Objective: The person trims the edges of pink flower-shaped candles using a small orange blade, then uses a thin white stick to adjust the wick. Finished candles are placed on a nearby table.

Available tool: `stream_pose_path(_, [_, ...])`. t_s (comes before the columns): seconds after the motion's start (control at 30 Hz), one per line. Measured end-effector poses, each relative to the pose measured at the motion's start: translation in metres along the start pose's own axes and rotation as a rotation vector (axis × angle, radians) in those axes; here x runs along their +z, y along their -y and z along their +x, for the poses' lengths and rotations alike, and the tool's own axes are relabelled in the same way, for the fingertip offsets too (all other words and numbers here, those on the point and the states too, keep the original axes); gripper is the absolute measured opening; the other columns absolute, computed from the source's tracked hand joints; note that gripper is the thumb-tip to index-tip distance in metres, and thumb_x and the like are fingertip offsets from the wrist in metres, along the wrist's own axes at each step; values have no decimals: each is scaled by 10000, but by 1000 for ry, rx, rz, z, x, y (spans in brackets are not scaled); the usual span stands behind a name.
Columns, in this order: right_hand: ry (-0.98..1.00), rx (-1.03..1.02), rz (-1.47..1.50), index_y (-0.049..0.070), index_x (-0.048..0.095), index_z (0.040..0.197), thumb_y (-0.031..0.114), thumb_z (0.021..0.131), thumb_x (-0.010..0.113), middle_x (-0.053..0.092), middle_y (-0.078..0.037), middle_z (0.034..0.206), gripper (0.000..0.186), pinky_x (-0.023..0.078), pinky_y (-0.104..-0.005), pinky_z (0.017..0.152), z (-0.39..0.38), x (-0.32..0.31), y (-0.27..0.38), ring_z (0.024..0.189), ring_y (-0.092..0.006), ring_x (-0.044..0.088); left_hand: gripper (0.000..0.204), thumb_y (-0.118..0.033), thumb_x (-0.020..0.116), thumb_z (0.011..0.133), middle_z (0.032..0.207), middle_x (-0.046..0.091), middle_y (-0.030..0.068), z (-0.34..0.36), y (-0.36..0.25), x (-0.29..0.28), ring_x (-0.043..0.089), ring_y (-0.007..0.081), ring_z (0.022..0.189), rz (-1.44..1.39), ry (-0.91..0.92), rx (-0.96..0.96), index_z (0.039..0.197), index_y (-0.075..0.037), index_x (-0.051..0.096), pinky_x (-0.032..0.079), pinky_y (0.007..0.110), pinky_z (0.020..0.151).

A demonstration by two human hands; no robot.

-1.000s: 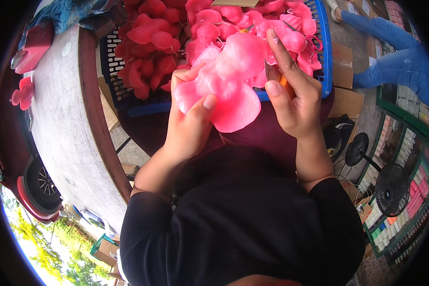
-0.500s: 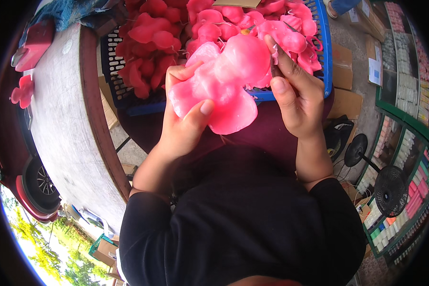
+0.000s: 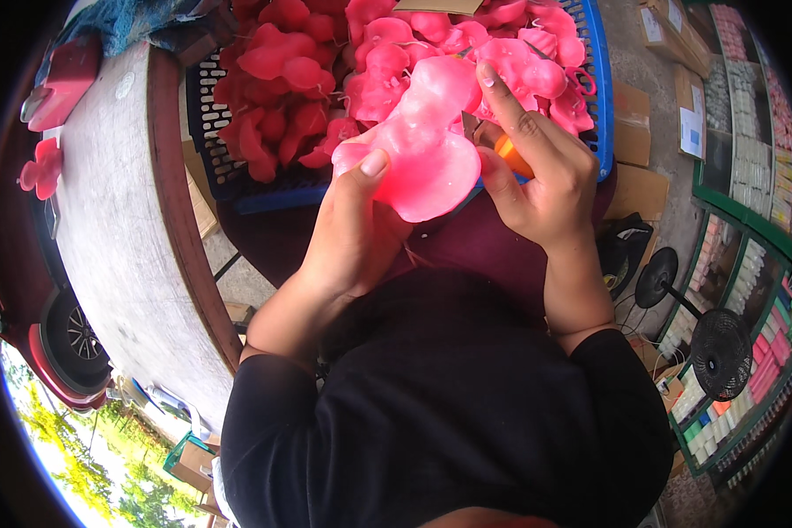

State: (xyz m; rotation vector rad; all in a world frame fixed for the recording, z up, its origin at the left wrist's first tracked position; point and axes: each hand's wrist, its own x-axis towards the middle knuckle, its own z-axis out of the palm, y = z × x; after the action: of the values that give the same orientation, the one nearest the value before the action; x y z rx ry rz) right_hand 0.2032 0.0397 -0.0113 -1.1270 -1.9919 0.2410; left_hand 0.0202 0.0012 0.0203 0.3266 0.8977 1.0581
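Observation:
A pink, petal-shaped wax candle [image 3: 427,167] is in my left hand [image 3: 352,216], thumb on top and the other fingers mostly hidden beneath. My right hand [image 3: 546,172] grips a small knife with an orange handle [image 3: 513,157] close to the candle's right edge. Its short blade lies at that edge; whether it touches the wax I cannot tell. The right index finger points up along the candle's far lobe. Just beyond both hands, a blue plastic basket [image 3: 604,97] holds a heap of similar pink candles [image 3: 282,62], several with pale wicks showing.
To the left stands a pale worktop [image 3: 106,176] with a brown edge and a loose pink piece [image 3: 42,169] at its far side. Cardboard boxes [image 3: 632,119], a black fan [image 3: 722,352] and shelves of candles [image 3: 739,150] are on the right. A brown cardboard piece [image 3: 437,5] lies on the heap.
The candle has turned in my left hand and sits tilted differently. My right hand has rolled, bringing the knife's orange handle into sight, and its index finger has straightened.

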Motion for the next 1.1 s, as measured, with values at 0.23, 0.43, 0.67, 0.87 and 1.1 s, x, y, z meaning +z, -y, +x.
stream_pose_path(0.23, [180,34,-177,63,594,1262,188,812,683,611,-73,644,475,468,-284,540,5,-17,11,550,-178,588,527,-402,514,871,1169,572,128,-7,4,0,590,243,1055,5,1,-17,1244,-34,461,482,401,904])
stream_pose_path(0.43, [0,49,61,180,606,1264,262,807,692,487,-10,555,472,418,-296,451,-1,-3,3,454,-156,497,458,-147,535,878,1323,388,126,-10,9,-12,414,254,1248,-139,110,62,1269,-122,297,349,445,1041])
stream_pose_path(0.67, [48,76,64,135,606,1251,206,838,664,555,-54,684,423,439,-289,490,0,-4,7,499,-150,530,447,-101,530,865,1308,388,135,-11,10,-14,420,243,1228,-137,123,99,1248,-122,300,355,441,1035])
stream_pose_path(0.87, [99,128,160,44,573,1269,171,867,638,648,-130,903,427,493,-264,580,1,-7,9,613,-156,619,474,-138,505,875,1325,404,136,-11,8,-13,431,249,1241,-135,96,77,1303,-102,306,375,435,1023])
stream_pose_path(1.1, [54,64,321,123,566,1300,269,828,673,636,-13,613,506,460,-278,482,1,0,1,472,-145,557,529,-334,502,846,1190,565,138,-7,1,-7,585,249,1057,-52,27,-42,1268,-20,446,469,393,914])
